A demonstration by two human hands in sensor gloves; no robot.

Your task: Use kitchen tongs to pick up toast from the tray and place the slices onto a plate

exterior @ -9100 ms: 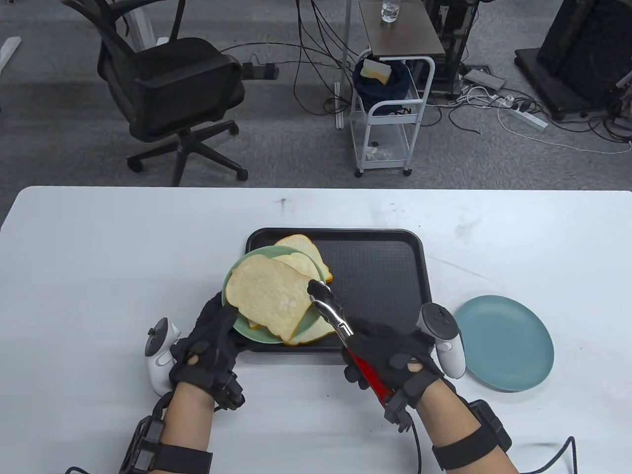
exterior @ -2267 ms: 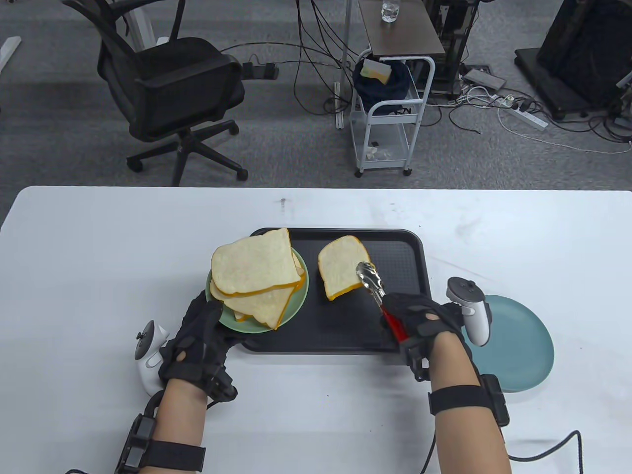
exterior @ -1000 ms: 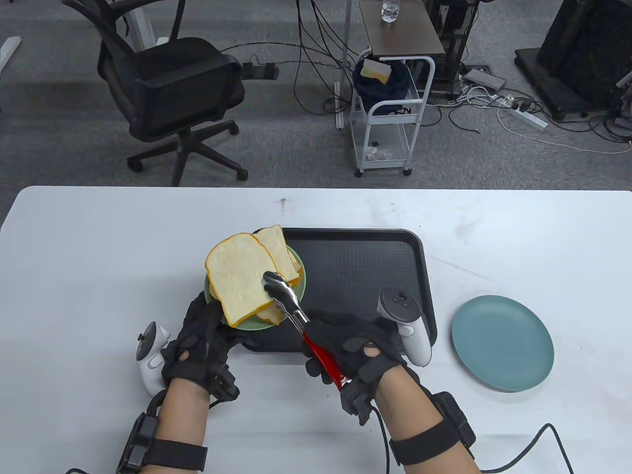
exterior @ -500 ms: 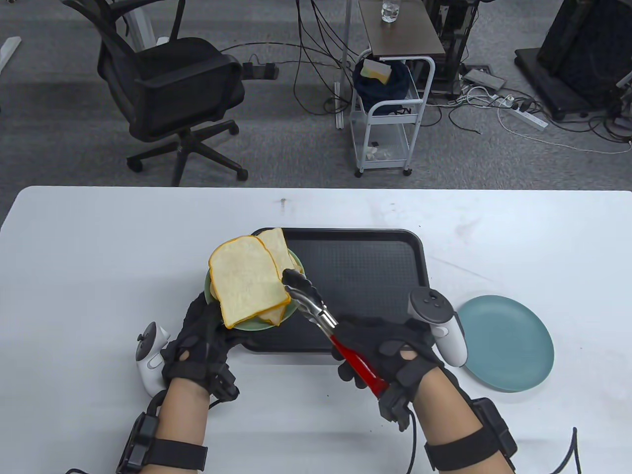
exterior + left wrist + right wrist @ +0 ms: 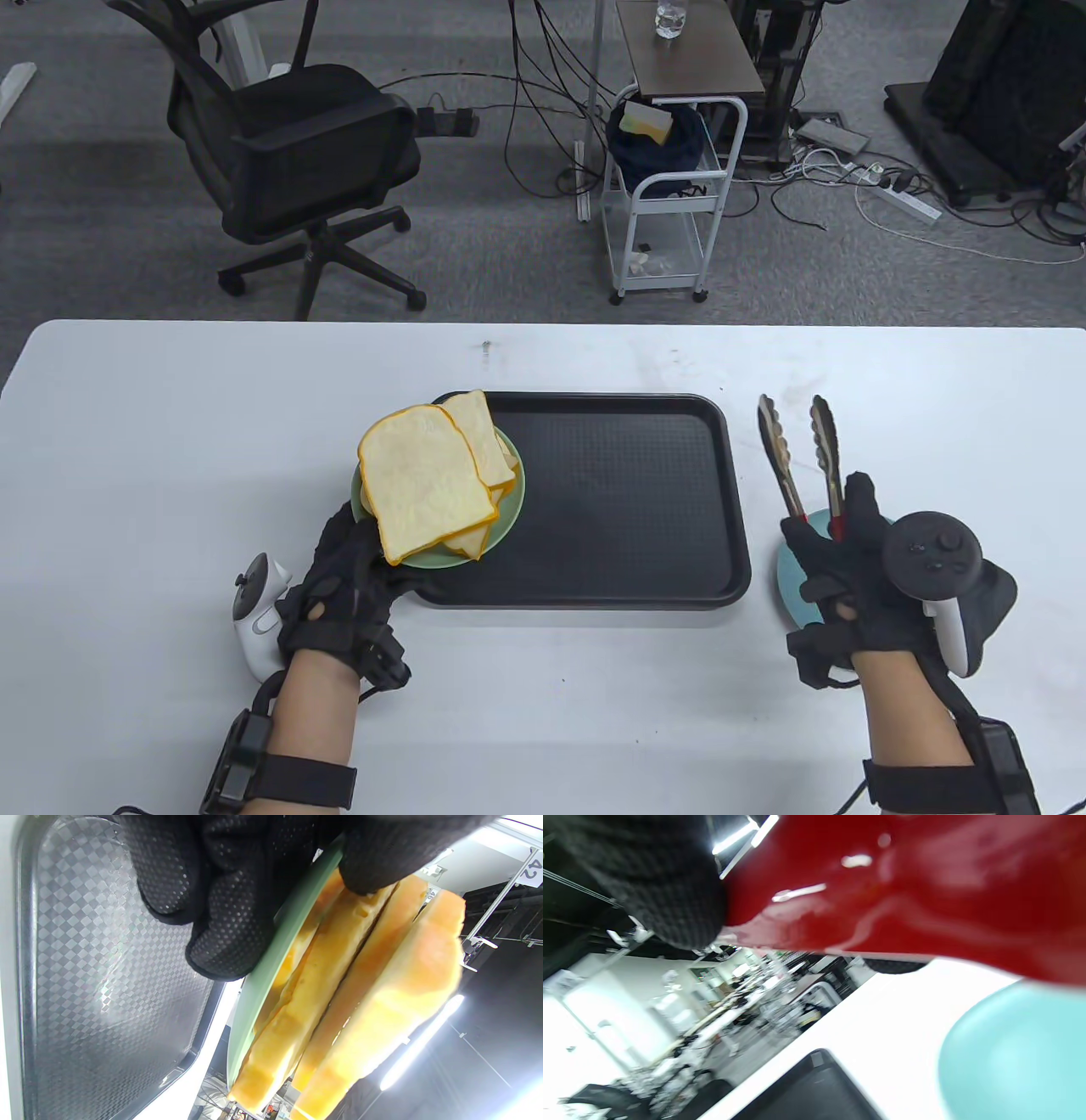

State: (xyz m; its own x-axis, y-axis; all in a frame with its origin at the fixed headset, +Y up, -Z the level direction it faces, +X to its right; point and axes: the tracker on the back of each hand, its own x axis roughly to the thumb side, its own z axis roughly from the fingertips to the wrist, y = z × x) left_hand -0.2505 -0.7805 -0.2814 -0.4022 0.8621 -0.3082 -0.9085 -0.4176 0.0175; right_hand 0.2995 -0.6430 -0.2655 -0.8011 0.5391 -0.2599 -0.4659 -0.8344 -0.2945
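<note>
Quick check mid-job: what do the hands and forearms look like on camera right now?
Both the left hand and right hand wear black textured gloves with small cut-outs on the back. A white tracker sits by the left, a dark-topped one on the right. Bare forearms carry black straps with sensor boxes and black cables.

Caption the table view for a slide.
Left hand holds green plate stacked with toast; right hand holds tongs.

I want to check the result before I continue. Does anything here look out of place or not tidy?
Yes. The toast slices on the green plate are stacked unevenly: the top slice hangs over the rim toward the left hand, which holds the plate over the tray's left corner. The tongs in the right hand are empty.
</note>
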